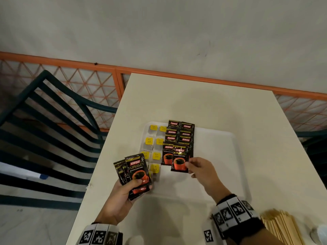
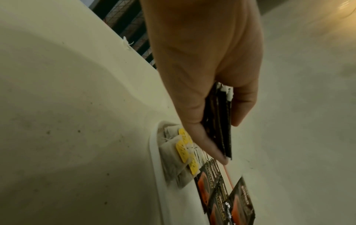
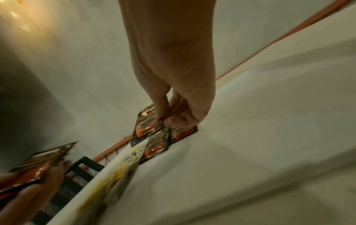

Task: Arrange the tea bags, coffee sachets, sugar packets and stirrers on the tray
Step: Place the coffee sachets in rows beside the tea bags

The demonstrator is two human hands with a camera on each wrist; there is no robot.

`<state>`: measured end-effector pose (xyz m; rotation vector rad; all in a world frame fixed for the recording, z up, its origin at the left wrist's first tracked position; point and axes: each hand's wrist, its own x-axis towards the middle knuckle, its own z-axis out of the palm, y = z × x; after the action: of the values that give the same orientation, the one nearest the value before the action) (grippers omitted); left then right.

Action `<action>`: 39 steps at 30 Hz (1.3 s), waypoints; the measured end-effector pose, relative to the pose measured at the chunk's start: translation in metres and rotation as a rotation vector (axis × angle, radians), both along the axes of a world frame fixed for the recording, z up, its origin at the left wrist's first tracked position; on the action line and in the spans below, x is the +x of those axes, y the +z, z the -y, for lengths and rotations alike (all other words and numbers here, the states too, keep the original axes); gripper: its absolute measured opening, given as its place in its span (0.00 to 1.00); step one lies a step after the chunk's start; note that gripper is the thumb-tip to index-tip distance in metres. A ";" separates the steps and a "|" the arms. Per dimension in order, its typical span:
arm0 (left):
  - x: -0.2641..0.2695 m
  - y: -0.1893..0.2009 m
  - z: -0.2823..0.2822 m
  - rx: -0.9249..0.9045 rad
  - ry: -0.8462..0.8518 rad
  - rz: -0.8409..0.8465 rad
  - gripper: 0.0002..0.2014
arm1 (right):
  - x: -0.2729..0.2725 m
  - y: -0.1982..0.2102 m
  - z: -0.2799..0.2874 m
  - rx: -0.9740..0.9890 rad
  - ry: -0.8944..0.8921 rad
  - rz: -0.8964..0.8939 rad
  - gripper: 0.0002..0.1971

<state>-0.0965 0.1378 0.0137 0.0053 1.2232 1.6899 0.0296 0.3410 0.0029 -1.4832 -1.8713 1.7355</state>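
1. The right hand (image 1: 201, 171) pinches one Kopiko coffee sachet (image 1: 180, 160) by its edge, low over the white tray (image 1: 228, 156) mid-frame.
2. The left hand (image 1: 123, 197) grips a fan of spare sachets (image 1: 134, 172), maybe three or four.
3. They look light, floppy and slick, so edge pinches seem best.
4. Roughly nine sachets are laid down, beside about nine yellow-tagged tea bags (image 1: 149, 140).
5. Wooden stirrers (image 1: 283, 225) wait on the surface at lower right, too many to count.

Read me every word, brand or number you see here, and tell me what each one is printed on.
"KOPIKO": coffee sachets on the tray, the sachet in the right hand, and the stack in the left hand.
"SUPREMO": same sachets.
Smaller sachet print: too small.
Tea bag tags: unreadable.
Wristband markers: patterns, no text.
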 end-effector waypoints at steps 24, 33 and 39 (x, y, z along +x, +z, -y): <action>0.018 -0.004 -0.024 -0.129 -0.081 -0.096 0.23 | -0.016 0.012 0.041 0.091 0.477 -0.045 0.06; 0.015 -0.003 -0.016 -0.135 -0.050 -0.041 0.16 | -0.009 0.009 0.038 -0.035 0.342 -0.058 0.03; 0.011 -0.001 -0.011 -0.167 -0.004 -0.129 0.16 | -0.007 0.002 0.024 -0.117 0.143 -0.022 0.04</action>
<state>-0.0852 0.1487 0.0130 0.0152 1.4574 1.5999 0.0222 0.3169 0.0046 -1.3931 -1.9385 1.9481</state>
